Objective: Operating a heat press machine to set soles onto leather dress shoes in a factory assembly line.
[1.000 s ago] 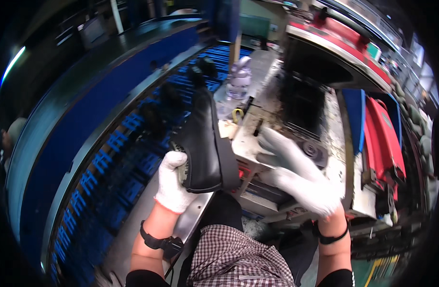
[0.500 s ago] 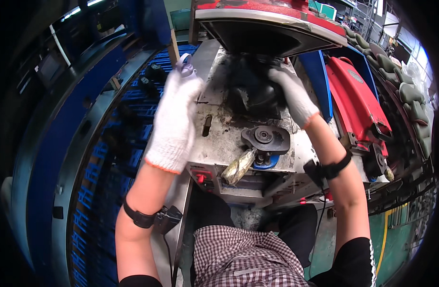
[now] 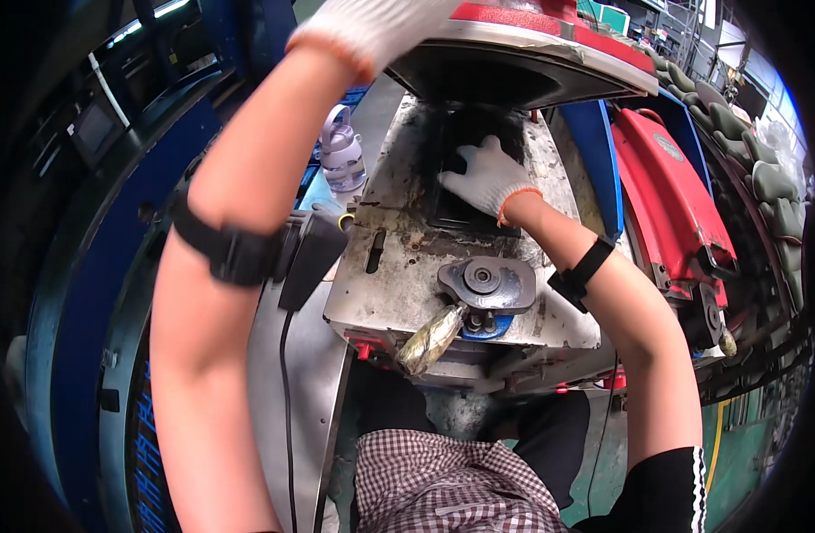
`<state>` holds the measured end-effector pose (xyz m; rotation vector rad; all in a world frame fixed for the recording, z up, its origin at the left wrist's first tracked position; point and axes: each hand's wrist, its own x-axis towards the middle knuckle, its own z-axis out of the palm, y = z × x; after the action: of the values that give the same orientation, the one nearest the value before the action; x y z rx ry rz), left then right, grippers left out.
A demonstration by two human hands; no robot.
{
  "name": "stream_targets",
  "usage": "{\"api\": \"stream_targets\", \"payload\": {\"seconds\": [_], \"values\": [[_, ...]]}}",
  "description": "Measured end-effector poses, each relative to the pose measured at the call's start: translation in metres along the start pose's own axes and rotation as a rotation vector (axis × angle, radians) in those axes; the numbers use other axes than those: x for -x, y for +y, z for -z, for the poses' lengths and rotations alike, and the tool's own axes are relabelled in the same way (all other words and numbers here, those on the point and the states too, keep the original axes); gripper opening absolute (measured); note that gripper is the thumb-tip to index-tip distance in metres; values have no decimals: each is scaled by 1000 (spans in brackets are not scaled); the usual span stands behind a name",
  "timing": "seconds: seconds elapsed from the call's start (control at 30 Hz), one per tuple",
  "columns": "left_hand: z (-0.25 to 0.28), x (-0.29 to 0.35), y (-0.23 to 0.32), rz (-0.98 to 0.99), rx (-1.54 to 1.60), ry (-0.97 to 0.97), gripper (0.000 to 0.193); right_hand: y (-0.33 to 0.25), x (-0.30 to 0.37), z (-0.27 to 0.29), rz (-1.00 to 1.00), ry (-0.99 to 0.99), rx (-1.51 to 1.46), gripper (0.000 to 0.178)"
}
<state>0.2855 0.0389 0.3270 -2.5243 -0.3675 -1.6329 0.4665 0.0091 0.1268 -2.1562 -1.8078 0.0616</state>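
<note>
My left hand (image 3: 376, 34), in a white knit glove with an orange cuff, is raised to the top edge beside the red-and-silver upper part (image 3: 523, 40) of a machine. Its fingers are cut off or hidden. My right hand (image 3: 489, 178), gloved alike, has its fingers spread over a dark plate (image 3: 461, 218) on the worn metal machine bed (image 3: 359, 298); I cannot tell how firmly it touches. Nearer me, a dark metal cam mechanism (image 3: 487, 282) sits on the bed, with a tape-wrapped handle (image 3: 432, 339) pointing down-left.
A lavender water bottle (image 3: 341, 158) stands left of the bed. Right of it are a blue panel (image 3: 596, 160) and a red machine cover (image 3: 670, 191). Several olive-green padded pieces (image 3: 772, 178) line the far right. Black straps and cables run along both forearms.
My left hand has risen from beside the bottle to the machine's upper part. My right hand has come left onto the dark plate, where a bulky black shape no longer shows.
</note>
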Motion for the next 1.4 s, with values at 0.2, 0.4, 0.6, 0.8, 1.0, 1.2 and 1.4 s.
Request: {"api": "stream_targets", "payload": {"seconds": [0.2, 0.4, 0.6, 0.8, 1.0, 1.2, 1.4], "values": [[-35, -53, 8, 38, -148, -289, 45, 9, 8, 6, -33, 8, -13, 82], [-44, -41, 7, -111, -192, -319, 47, 12, 65, 28, 99, 43, -20, 77], [-33, 18, 40, 33, -309, -592, 59, -17, 211, 55, 441, 178, -414, 35], [-58, 64, 63, 174, -69, -866, 66, -30, 275, -37, -95, -541, -1259, 41], [-89, 101, 56, 481, 282, -1270, 43, -54, 258, -82, -12, -557, -1993, 65], [-85, 101, 59, 490, 243, -1254, 43, -83, 232, -72, -93, -464, -2463, 55], [-92, 112, 56, 461, 250, -1168, 51, -78, 242, -46, -331, -468, -2610, 41]]}}
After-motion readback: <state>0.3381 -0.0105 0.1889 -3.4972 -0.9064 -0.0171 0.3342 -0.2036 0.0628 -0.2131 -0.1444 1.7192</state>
